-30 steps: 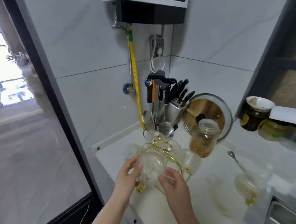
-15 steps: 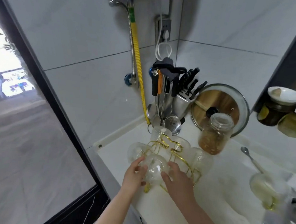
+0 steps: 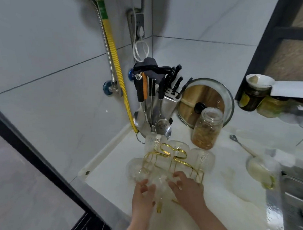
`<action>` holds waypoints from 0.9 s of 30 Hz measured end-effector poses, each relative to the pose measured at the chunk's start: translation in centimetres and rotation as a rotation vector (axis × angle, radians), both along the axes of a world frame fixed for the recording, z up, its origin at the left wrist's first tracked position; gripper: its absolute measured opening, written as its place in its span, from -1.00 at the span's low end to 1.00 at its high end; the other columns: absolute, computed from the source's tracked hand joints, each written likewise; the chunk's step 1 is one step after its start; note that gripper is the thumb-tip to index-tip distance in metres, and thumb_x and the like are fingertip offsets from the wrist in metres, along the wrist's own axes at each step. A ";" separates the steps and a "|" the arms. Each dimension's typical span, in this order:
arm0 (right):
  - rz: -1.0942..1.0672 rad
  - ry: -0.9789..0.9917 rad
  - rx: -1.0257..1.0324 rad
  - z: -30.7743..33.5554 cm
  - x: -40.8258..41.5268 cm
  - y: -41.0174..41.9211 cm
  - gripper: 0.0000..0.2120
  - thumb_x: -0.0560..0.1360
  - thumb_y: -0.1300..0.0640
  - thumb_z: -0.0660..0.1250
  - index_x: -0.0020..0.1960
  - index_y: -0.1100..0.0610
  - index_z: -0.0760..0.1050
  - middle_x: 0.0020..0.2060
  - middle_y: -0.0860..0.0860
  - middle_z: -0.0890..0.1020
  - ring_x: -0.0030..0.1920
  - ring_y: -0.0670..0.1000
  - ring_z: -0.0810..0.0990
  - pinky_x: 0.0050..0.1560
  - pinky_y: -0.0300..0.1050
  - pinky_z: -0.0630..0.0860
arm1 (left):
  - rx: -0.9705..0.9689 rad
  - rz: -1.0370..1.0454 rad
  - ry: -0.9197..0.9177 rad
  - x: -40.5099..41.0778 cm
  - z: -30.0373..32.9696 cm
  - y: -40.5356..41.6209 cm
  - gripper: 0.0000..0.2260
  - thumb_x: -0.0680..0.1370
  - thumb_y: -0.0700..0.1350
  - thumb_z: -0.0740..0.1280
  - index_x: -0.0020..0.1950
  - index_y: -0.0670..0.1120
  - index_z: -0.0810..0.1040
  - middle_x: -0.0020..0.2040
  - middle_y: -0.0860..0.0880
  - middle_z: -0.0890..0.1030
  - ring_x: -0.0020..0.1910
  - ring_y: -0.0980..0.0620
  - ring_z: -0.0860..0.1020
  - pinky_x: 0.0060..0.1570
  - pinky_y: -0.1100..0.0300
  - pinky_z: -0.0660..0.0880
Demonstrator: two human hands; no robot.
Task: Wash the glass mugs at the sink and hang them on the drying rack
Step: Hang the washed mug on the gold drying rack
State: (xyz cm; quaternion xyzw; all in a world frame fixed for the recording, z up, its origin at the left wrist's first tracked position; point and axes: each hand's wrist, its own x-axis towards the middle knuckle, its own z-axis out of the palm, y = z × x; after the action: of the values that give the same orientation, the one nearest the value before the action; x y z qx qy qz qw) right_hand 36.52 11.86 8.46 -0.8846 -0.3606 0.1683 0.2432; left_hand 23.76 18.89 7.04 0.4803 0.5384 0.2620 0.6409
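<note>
White kitchen surface [image 3: 222, 188], tiled corner. Both hands cradle clear glass mug [image 3: 158, 182] between curled fingers: left hand [image 3: 142, 195], right hand [image 3: 186, 191]. Gold wire drying rack [image 3: 167, 157] just beyond fingertips.

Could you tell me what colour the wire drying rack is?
Gold; the drying rack shows in the head view.

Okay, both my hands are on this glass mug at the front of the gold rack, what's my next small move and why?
Probably settle the mug onto the front of the gold rack, then ease off the left hand and the right hand. Both hands cup the mug against the rack's front, and whether it hangs yet is unclear.
</note>
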 end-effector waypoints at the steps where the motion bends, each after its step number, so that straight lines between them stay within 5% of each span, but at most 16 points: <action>1: -0.007 -0.011 -0.005 0.0 -0.1 0.0 -0.71 0.54 -0.21 0.17 0.22 -0.17 0.38 -0.04 -0.13 0.64 0.14 -0.09 0.55 0.18 -0.10 0.20 | 0.016 -0.022 0.017 -0.1 -0.2 0.3 -0.81 0.55 -0.10 0.35 0.14 0.06 0.46 0.01 -0.01 0.55 -0.01 -0.02 0.58 -0.05 0.02 0.60; 5: -0.041 -0.052 -0.028 0.0 -0.7 -0.3 -0.70 0.53 -0.22 0.17 0.22 -0.18 0.39 -0.02 -0.14 0.64 0.16 -0.09 0.53 0.18 -0.12 0.21 | 0.072 -0.097 0.088 -0.7 -0.8 0.5 -0.81 0.54 -0.07 0.36 0.12 0.05 0.45 -0.03 0.03 0.57 -0.08 0.05 0.57 -0.12 0.07 0.59; 11: -0.052 -0.099 -0.050 0.1 -2.0 -0.9 -0.69 0.55 -0.13 0.18 0.28 -0.19 0.37 0.05 -0.17 0.61 0.23 -0.10 0.47 0.18 -0.13 0.18 | 0.152 -0.179 0.152 -1.7 -0.9 0.6 -0.76 0.52 -0.15 0.37 0.15 0.04 0.46 -0.01 0.06 0.54 -0.10 0.17 0.54 0.07 -0.02 0.56; 20: -0.106 0.139 0.167 2.5 -1.0 -3.0 -0.73 0.55 0.06 0.31 0.24 -0.01 0.53 0.09 -0.08 0.62 0.17 -0.05 0.54 0.19 -0.22 0.36 | 0.350 -0.194 0.072 -1.4 1.8 -0.4 -0.75 0.53 -0.18 0.33 0.15 0.08 0.49 -0.03 0.10 0.58 -0.15 0.26 0.54 -0.26 0.45 0.40; 27: -0.276 0.191 0.310 3.8 3.1 -9.3 -0.71 0.52 0.11 0.36 0.24 0.05 0.51 0.02 -0.06 0.63 0.09 -0.14 0.54 -0.04 -0.44 0.28 | 0.421 -0.440 -0.120 4.4 4.7 -4.5 -0.70 0.51 -0.18 0.37 0.11 0.18 0.48 -0.15 0.09 0.62 -0.16 0.06 0.63 -0.09 0.13 0.56</action>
State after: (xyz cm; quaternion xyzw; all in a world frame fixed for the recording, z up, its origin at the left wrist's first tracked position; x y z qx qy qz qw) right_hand 39.61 2.55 12.21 -0.8576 -0.2331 0.1587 0.4301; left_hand 28.12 14.38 11.72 0.6912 0.3164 0.2505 0.5995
